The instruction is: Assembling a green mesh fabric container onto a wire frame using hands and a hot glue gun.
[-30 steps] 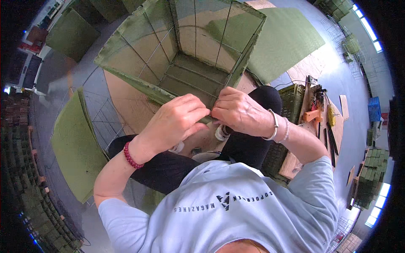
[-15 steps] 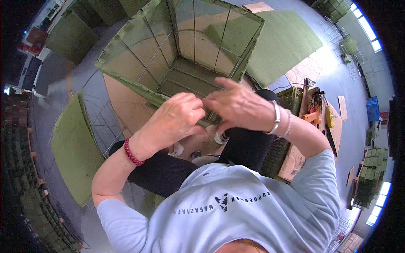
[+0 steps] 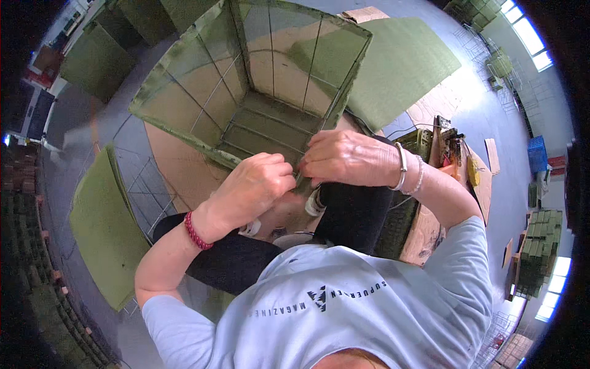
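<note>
A large box (image 3: 175,138) stands tilted before my knees, its wire frame edged in dark green and its sides see-through. My left hand (image 3: 255,184), a red beaded bracelet at its wrist, is closed at the near rim, knuckles up. Close beside it, my right hand (image 3: 350,158) wears a bangle and a pale bracelet; its fingers are bent together by the box's near right corner. The fingertips of both hands almost meet. Whatever they pinch, if anything, is hidden behind the fingers.
Green sheets (image 3: 101,227) lean against a wire frame (image 3: 147,190) at my left. Another green sheet (image 3: 399,67) lies beyond the box, over brown cardboard. Tools with an orange handle (image 3: 453,167) rest at my right. Stacked green pieces (image 3: 541,246) stand farther right.
My right hand's fingers, spread half a second ago, have curled in and come down near the box's corner. My left hand stays closed. The whole view has shifted slightly.
</note>
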The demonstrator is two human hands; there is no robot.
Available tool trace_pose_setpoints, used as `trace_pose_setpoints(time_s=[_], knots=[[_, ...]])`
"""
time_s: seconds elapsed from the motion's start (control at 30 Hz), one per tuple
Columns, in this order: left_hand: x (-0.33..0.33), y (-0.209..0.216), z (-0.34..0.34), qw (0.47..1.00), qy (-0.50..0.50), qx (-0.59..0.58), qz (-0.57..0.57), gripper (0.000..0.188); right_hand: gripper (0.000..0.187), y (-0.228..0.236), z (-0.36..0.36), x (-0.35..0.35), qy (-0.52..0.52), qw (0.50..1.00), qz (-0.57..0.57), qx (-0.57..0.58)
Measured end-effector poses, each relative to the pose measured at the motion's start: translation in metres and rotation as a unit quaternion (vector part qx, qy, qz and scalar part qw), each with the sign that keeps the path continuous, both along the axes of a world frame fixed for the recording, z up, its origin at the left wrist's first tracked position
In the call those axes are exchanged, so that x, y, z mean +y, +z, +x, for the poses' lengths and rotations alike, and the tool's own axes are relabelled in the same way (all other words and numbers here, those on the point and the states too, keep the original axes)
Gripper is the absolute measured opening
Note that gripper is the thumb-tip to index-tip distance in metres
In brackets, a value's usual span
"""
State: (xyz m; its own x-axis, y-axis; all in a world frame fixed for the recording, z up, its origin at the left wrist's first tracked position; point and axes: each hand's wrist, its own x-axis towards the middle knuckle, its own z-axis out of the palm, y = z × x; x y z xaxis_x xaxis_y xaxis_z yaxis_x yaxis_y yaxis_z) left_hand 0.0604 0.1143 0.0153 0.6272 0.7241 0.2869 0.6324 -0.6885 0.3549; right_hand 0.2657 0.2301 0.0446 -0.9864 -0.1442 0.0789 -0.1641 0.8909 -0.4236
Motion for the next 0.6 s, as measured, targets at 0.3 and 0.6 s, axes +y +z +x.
trace_pose_setpoints(time_s=[0.3,0.6], knots=[[0.004,-0.004,-0.004,1.0,-0.024,-0.007,-0.012,0.021,0.022,-0.014,-0.004,0.003,0.037,0.999,-0.002,0.022],[0.0,-0.003,-0.003,1.0,0.009,-0.005,-0.029,0.026,0.04,-0.016,0.011,0.051,-0.046,0.994,0.084,-0.047]])
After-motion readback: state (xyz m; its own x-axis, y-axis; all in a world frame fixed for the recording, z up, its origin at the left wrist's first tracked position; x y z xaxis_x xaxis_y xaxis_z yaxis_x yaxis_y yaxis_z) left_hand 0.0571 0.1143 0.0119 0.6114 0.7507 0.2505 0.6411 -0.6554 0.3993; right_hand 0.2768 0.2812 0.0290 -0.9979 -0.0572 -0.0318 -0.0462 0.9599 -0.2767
